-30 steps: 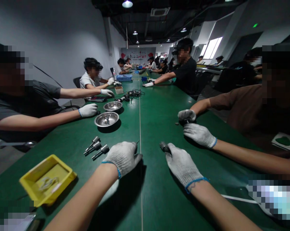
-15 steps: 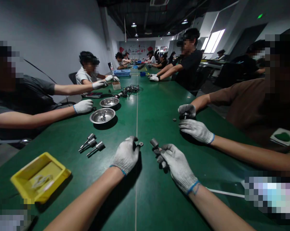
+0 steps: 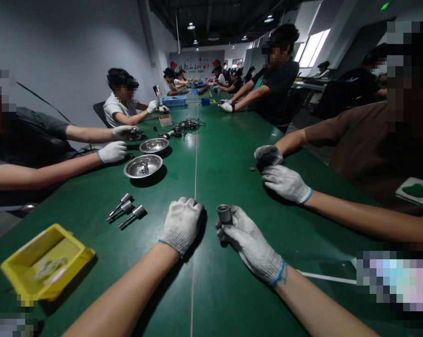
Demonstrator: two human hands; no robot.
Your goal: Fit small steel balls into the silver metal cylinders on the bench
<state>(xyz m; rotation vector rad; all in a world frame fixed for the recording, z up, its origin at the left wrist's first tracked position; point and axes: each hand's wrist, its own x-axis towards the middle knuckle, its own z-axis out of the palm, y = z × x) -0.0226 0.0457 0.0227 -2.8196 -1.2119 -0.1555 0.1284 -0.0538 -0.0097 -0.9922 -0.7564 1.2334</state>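
In my right hand (image 3: 251, 241), gloved in white with dirty fingertips, a metal socket (image 3: 224, 214) stands upright, its hollow end facing up. The fingers wrap round its lower part, which they hide. My left hand (image 3: 183, 222), also gloved, is closed and rests knuckles up on the table, left of the socket. Its fingertips are tucked under, so anything in them is hidden. Further left lie three metal pieces (image 3: 126, 207) with cylinder heads and thin shanks.
A yellow bin (image 3: 48, 264) with small whitish items is on the green table (image 3: 222, 290) at left. Two steel bowls (image 3: 143, 167) and a heap of black cables (image 3: 186, 126) lie beyond. A co-worker's gloved hands (image 3: 287, 182) work at right, near a small ring (image 3: 252, 169).
My left hand has closed over the spot where a small metal ring lay; the ring is out of sight. My right hand has turned the socket from tilted to upright, opening upward.
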